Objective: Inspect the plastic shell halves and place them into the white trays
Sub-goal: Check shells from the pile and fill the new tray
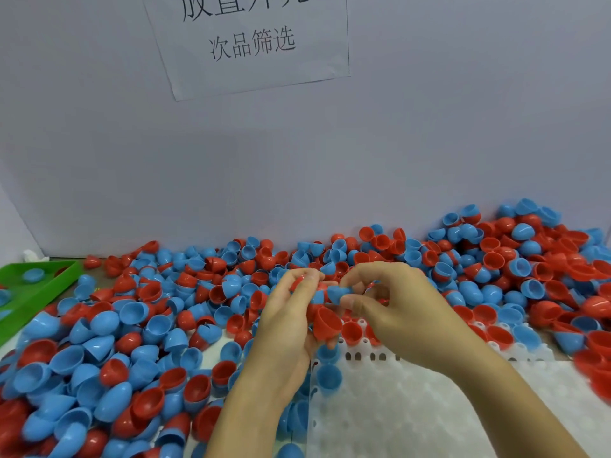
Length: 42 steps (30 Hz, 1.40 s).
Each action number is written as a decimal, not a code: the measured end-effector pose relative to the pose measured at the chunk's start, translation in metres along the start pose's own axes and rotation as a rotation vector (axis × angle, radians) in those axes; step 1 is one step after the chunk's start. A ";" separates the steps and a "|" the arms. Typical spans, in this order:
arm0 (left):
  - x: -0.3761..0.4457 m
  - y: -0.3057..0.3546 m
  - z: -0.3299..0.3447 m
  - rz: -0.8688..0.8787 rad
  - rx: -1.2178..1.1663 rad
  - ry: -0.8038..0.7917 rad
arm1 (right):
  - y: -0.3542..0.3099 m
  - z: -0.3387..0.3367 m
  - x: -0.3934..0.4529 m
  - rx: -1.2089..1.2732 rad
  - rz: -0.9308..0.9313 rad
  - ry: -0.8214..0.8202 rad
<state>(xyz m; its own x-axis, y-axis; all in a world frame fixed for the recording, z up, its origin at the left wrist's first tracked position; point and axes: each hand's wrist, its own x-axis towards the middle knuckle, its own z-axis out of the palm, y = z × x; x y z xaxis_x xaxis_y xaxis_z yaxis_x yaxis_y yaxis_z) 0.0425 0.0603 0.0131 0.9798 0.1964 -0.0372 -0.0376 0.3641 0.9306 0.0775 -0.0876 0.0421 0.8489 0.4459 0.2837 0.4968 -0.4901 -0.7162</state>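
Shell halves: red and blue plastic shell halves point(139, 325) lie heaped across the bench, thickest at left and far right; too many to count.
Green tray: one green tray point(49, 279) at far left, holding at least one blue half.
Left hand: the left hand point(291, 325) curls round a red half point(325, 323), open mouth up, with more red in the fingers.
Right hand: the right hand point(390, 302) pinches a blue half point(337, 294) between thumb and forefinger, touching the left's fingertips.
White trays: the white trays point(446, 401) lie directly below and right of both hands; I count two sheets, edges unclear.
Key relation: empty pockets sit nearest the right hand, so its blue half probably goes down first.
Filled pockets: a few, along the far edge.
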 end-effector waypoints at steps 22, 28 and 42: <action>-0.005 -0.001 0.009 -0.198 0.057 -0.001 | 0.015 -0.016 -0.001 -0.153 -0.004 0.084; -0.002 -0.003 -0.002 0.160 0.480 -0.026 | 0.008 -0.011 0.000 -0.112 0.077 0.083; 0.001 0.003 -0.006 -0.002 0.188 0.200 | 0.008 -0.003 -0.004 -0.444 0.201 -0.167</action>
<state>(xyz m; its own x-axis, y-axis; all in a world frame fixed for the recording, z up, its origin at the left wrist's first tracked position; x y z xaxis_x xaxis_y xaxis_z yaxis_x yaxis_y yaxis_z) 0.0425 0.0667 0.0136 0.9207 0.3791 -0.0927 0.0196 0.1924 0.9811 0.0788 -0.0958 0.0375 0.9130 0.4063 0.0363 0.3864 -0.8330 -0.3959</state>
